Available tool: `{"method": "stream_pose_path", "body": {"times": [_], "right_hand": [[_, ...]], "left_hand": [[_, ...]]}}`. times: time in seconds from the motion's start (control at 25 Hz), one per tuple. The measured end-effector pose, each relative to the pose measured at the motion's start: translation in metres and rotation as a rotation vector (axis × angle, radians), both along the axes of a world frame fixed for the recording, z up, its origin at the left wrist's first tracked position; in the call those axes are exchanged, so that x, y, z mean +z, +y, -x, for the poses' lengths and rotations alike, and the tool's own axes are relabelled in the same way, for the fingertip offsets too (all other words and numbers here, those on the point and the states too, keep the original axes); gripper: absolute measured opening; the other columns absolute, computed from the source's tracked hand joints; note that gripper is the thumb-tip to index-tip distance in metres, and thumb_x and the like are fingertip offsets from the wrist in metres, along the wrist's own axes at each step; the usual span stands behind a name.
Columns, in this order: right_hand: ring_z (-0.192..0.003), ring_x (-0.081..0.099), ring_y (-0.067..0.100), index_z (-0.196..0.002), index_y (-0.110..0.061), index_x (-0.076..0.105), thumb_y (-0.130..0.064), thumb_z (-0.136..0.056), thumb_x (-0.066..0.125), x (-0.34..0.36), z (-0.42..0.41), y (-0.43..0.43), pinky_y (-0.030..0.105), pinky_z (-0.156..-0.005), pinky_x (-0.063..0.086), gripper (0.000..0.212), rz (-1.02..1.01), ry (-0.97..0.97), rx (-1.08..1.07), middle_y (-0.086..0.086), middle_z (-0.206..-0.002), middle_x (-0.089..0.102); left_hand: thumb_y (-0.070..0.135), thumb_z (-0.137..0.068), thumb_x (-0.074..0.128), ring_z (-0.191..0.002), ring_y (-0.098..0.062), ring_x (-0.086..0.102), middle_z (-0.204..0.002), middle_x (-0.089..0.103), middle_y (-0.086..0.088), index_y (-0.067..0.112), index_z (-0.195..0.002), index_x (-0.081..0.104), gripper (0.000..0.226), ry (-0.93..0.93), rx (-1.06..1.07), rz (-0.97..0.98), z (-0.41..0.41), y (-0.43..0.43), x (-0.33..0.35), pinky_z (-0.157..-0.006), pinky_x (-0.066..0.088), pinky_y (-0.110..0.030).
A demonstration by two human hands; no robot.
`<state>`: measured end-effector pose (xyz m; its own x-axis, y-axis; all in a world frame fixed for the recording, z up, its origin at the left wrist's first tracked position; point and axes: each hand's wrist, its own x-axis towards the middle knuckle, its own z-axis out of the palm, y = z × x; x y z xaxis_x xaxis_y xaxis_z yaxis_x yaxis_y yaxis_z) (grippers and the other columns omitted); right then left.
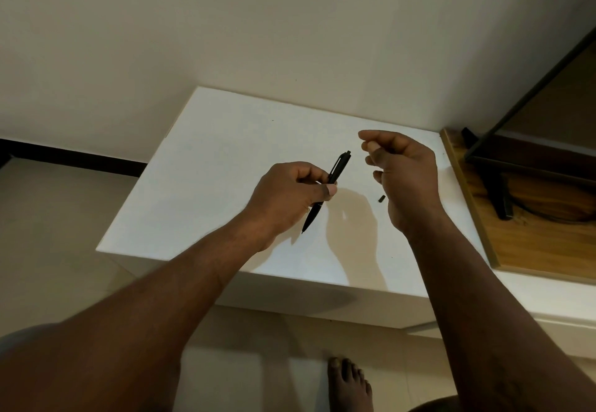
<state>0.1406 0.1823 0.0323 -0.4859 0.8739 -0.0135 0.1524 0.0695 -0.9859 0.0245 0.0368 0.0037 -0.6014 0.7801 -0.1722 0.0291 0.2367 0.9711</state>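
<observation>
The pen (338, 169) looks matt black plastic; the table top (225, 153) is smooth, matt white (the side shelf (477, 218) is varnished wood).

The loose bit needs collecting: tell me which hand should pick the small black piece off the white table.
Right. The right hand appears free, fingers loosely curled, just beside the small black cylindrical piece on the white tabletop. The left hand grips the slim black pen.

A white table (206, 140) stands against a cream wall (225, 24), beside a wooden shelf (548, 250).
</observation>
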Motion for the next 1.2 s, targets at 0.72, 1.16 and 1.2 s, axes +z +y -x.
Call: {"method": "stream_pose_path", "body": {"times": [0.72,1.16,1.2], "right_hand": [[-0.097,0.08,0.016,-0.102,-0.02,0.081,-0.013,-0.101,0.068,-0.0017,0.0008,0.0023,0.031,-0.084,0.051,0.014,0.369,0.105,0.222,0.0,-0.108,0.084],[-0.1,0.081,0.019,-0.09,-0.023,0.084,-0.013,-0.101,0.067,-0.002,-0.0004,0.0052,0.032,-0.083,0.051,0.023,0.344,0.088,0.24,0.0,-0.106,0.083],[-0.1,0.081,0.02,-0.09,-0.023,0.084,-0.012,-0.102,0.067,-0.002,-0.0005,0.0052,0.031,-0.082,0.051,0.023,0.343,0.091,0.244,0.0,-0.106,0.083]], "left_hand": [[0.028,-0.088,0.081,-0.095,-0.016,0.075,-0.093,0.081,0.004,0.026,-0.096,0.08,0.008,0.028,-0.004,-0.004,0.0008,-0.0005,0.0002,-0.097,0.058,-0.049],[0.029,-0.088,0.081,-0.095,-0.019,0.075,-0.095,0.08,0.002,0.024,-0.096,0.081,0.009,0.029,0.016,-0.002,-0.0009,0.0002,0.0014,-0.097,0.058,-0.051],[0.029,-0.088,0.081,-0.095,-0.019,0.075,-0.094,0.08,0.002,0.025,-0.096,0.081,0.009,0.032,0.022,-0.001,-0.0009,0.0001,0.0018,-0.097,0.059,-0.05]]}}
